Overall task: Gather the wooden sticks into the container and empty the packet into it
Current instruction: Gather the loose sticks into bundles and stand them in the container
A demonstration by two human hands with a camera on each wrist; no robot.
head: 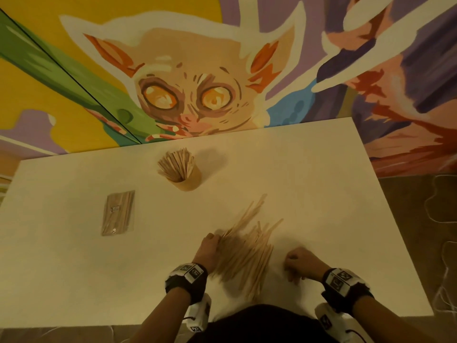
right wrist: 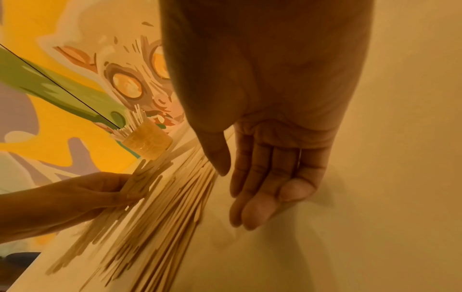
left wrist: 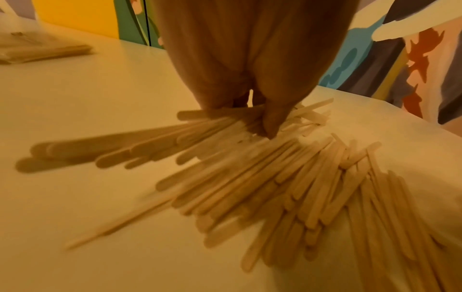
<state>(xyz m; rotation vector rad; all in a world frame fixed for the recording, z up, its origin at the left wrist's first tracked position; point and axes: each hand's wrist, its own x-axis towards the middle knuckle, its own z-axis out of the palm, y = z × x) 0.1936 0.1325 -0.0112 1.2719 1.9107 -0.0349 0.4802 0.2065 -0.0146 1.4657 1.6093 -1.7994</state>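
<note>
While left hand [head: 207, 251] pinches sticks [head: 244, 258], right hand [head: 300, 262] relaxed — holding nothing.

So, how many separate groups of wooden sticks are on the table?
3. One bunch stands in the container, one sealed packet lies to its left, and a loose pile lies near the front, where the left hand grips some.

No readable text, brand or number shows in any view. The wrist bands [head: 187, 273] carry black-and-white square marker patterns, and the packet [head: 118, 213] bears a small label too blurred to read.
</note>
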